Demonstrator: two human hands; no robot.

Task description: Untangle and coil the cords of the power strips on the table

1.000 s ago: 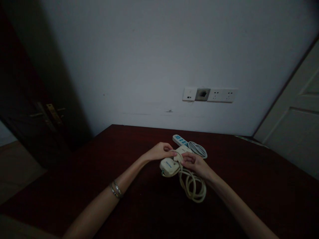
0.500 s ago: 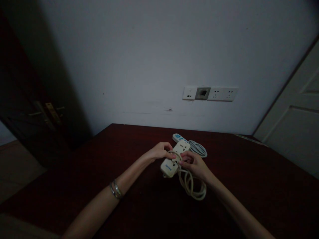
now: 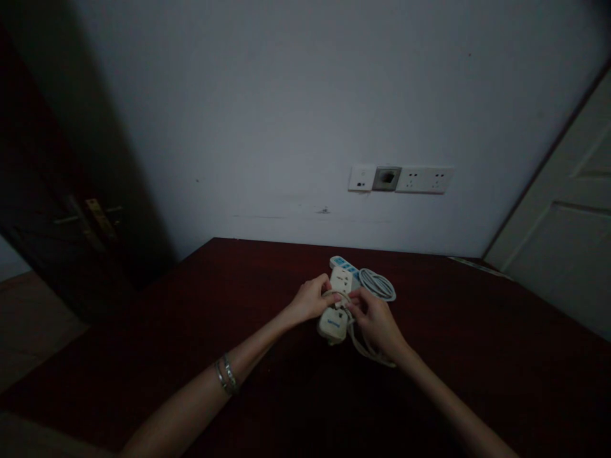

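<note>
Between my hands is a white power strip [image 3: 333, 323] with blue lettering on its near end, tilted slightly. Its off-white cord [image 3: 370, 352] loops across the strip's middle and trails off to the right beneath my right wrist. My left hand [image 3: 312, 297] is closed at the strip's left side, thumb pressed on the looped cord. From the right, my right hand [image 3: 375, 316] pinches the same cord loop with thumb and fingertips. Part of the strip and cord is hidden by the fingers.
Just behind lies a second power strip [image 3: 344, 263] with blue sockets and a coiled grey cord [image 3: 377, 284]. Both rest on a dark red table [image 3: 267, 267] against the wall. Wall sockets [image 3: 424, 180] sit above it. Doors stand at either side.
The white power strip has turned to lie more nearly straight away from me. Its hanging cord loops have moved and now show less, partly behind my right hand.
</note>
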